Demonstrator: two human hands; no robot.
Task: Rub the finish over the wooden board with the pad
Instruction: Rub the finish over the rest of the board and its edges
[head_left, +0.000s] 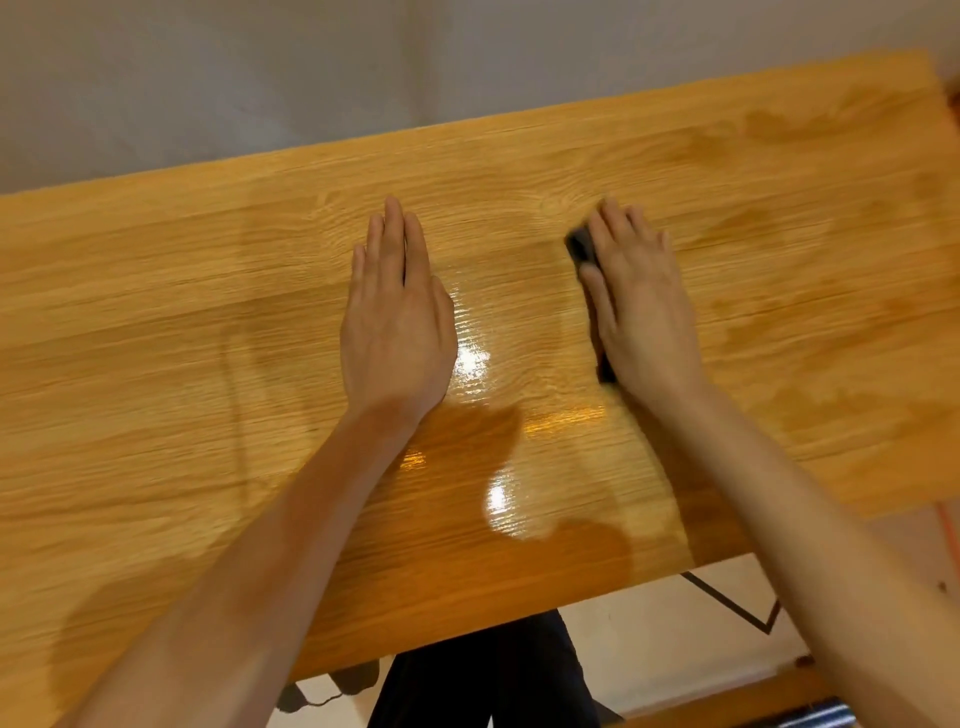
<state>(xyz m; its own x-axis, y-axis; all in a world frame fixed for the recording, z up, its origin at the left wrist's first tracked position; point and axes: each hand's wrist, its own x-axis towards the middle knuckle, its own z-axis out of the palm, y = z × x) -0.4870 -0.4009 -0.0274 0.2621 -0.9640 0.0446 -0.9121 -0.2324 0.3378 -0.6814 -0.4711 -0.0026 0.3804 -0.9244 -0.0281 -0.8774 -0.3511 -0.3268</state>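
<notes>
My right hand presses flat on the pad, mid-board, fingers straight. Left hand lies flat, fingers straight, bracing just beside the wet gloss. If that palm slides into it, I reckon I'll smear the finish.

The wooden board, glossy with wet patches, carries a left hand laid flat and a dark pad under the right hand.

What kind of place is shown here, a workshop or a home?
Probably a home or small hobby space, not certain. A wooden board glossy with wet finish fills the view, with a plain pale wall behind and light floor below.
</notes>
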